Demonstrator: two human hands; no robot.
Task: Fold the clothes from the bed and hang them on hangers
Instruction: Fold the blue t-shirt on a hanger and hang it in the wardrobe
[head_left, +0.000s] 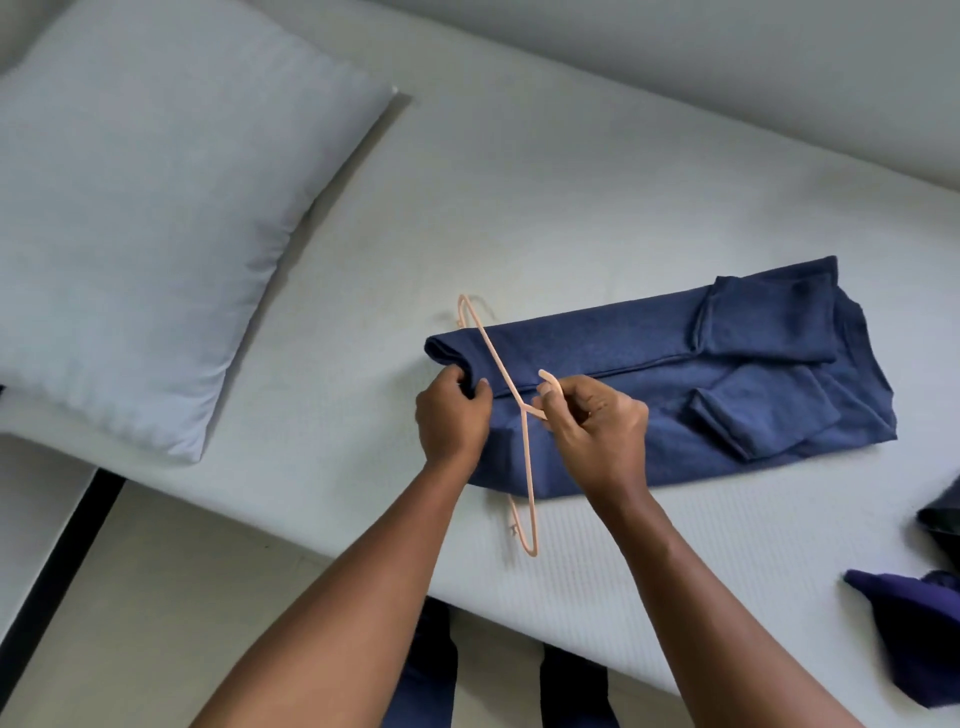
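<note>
Both forearms reached in from the near edge, over the bed (519, 208), where the folded blue T-shirt (675, 374) was laid flat, sleeves tucked on top, well apart from the pillow (156, 208). The left grip (452, 415) was closed on the rolled left end of the T-shirt, thumb and fingers pinching the fabric. The right grip (597, 431) was closed round the neck and hook of the peach hanger (498, 364). One hanger arm was seen lying across the top of the cloth, its ends sticking out past the far and near edges; whether the bottom bar ran under the fabric could not be told. The step in hand was judged to be seating the shirt on the hanger. If the hanger were lifted by the hook before the fold was centred on the bar, the heavier right part would likely be dragged off and the fold undone. The thin hanger could also be twisted or snagged in the pinched end. A purple garment (914, 634) and a dark one (943, 519) were left unfolded at the right.
</note>
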